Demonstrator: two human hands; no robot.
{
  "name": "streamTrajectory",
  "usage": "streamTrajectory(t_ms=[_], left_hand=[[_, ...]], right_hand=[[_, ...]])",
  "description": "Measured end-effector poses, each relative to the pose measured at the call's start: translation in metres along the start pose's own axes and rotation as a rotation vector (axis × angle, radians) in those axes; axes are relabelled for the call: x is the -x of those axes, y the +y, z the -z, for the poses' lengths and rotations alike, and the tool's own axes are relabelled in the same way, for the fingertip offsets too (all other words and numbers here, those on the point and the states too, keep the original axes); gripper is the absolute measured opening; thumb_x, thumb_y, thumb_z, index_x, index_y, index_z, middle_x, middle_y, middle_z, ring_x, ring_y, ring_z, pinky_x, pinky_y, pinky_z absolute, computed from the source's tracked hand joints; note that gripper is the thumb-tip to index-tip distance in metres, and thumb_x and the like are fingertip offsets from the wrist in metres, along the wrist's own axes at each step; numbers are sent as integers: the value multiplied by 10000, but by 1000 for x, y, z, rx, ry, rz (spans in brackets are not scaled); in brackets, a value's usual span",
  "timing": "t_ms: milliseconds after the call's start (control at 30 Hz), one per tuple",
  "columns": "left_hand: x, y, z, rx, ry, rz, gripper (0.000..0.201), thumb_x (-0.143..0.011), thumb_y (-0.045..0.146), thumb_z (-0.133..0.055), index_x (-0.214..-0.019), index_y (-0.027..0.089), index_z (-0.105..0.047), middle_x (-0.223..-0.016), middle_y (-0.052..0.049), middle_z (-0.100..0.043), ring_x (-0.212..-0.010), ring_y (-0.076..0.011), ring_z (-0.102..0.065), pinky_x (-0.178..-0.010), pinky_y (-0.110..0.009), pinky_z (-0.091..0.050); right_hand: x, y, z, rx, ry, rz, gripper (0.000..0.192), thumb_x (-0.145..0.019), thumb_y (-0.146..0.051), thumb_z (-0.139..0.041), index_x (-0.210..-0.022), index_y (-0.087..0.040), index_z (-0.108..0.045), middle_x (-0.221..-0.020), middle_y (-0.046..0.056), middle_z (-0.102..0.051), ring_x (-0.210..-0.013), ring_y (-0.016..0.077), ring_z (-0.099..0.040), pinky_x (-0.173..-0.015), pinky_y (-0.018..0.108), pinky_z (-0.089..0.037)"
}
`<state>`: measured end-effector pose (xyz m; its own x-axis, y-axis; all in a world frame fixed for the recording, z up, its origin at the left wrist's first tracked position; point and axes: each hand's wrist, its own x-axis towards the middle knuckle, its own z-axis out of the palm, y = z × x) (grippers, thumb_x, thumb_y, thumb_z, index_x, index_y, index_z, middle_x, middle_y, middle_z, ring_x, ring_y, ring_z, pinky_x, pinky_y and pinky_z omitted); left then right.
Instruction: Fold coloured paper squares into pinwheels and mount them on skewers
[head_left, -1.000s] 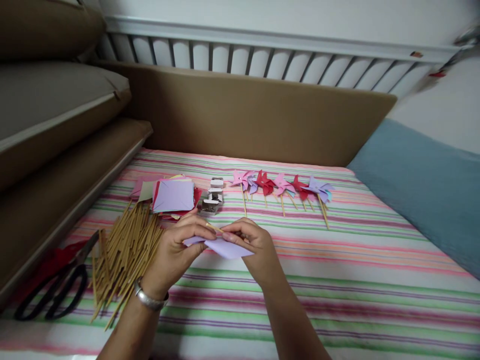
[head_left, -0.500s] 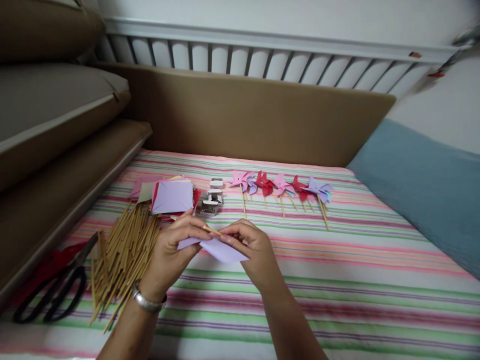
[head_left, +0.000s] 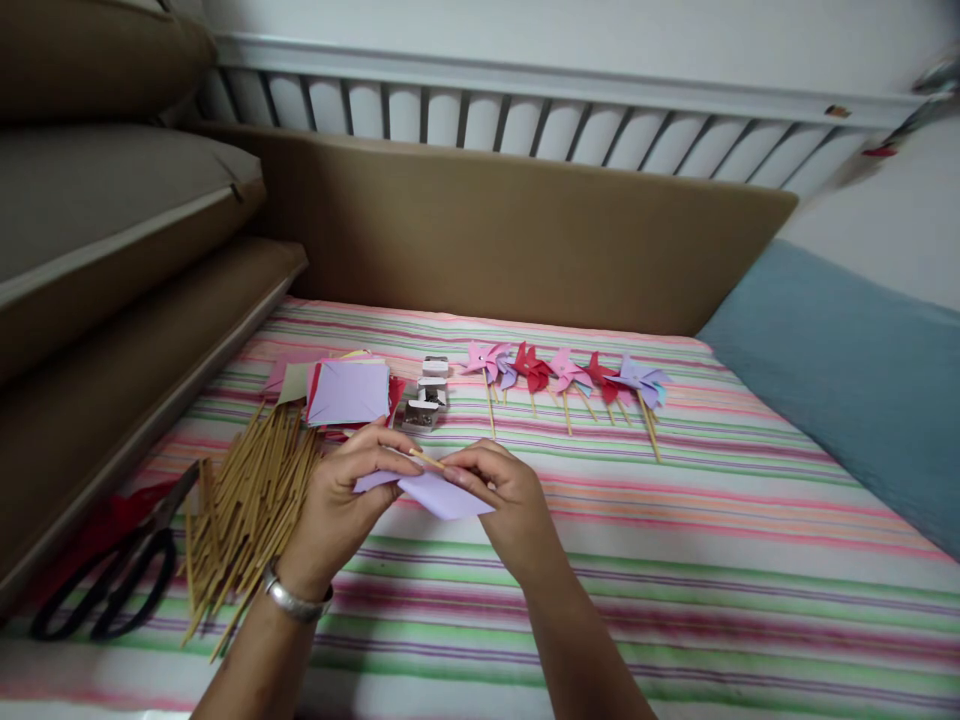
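Both hands meet over the striped cloth around a lilac paper pinwheel (head_left: 444, 497). My left hand (head_left: 364, 480) is closed on the paper, its thumb below and fingers above. A thin wooden stick (head_left: 427, 460) lies across the top of the paper, one end at my left fingertips. My right hand (head_left: 504, 492) pinches the stick and the paper's right side between thumb and fingers. Where stick and paper join is hidden by the fingers. Just beyond my left hand is a stack of coloured paper squares (head_left: 349, 392), a lilac one on top with diagonal cuts.
A heap of wooden sticks (head_left: 259, 510) lies left of my left arm, beside black-handled scissors (head_left: 112, 590) and red material (head_left: 112, 525). Small open boxes (head_left: 426, 395) stand beyond the hands. Finished pinwheels (head_left: 564, 372) lie in a row at the back. Brown cushions (head_left: 135, 300) border the left.
Little differs. The hands keep their hold on the lilac paper and the stick, which tilts slightly more; the whole scene has shifted slightly to the right in view.
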<state>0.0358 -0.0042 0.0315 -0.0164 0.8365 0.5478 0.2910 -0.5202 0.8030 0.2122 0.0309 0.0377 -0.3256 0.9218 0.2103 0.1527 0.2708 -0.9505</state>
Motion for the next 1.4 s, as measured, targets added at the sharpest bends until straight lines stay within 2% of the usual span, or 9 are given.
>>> streamTrajectory(t_ms=[500,1400], left_hand=[[-1,-1,1,-49,28,-30,100,-740,162,-671,-790,240,-709,-864,-21,-699,-853,-155,-636,-1003,-383,-379],[-2,0,0,-27,53,23,49,-736,210,-682,-762,226,-720,-836,-44,-709,-845,-181,-644,-1004,-450,-392]], right_hand=[[0,3,0,20,-23,114,214,-793,-112,-577,-871,-243,-727,-768,19,-627,-744,142,-579,-656,244,-444],[1,-1,0,43,-24,104,359,-697,5,-509,-849,-240,-725,-775,18,-638,-752,147,-593,-652,249,-459]])
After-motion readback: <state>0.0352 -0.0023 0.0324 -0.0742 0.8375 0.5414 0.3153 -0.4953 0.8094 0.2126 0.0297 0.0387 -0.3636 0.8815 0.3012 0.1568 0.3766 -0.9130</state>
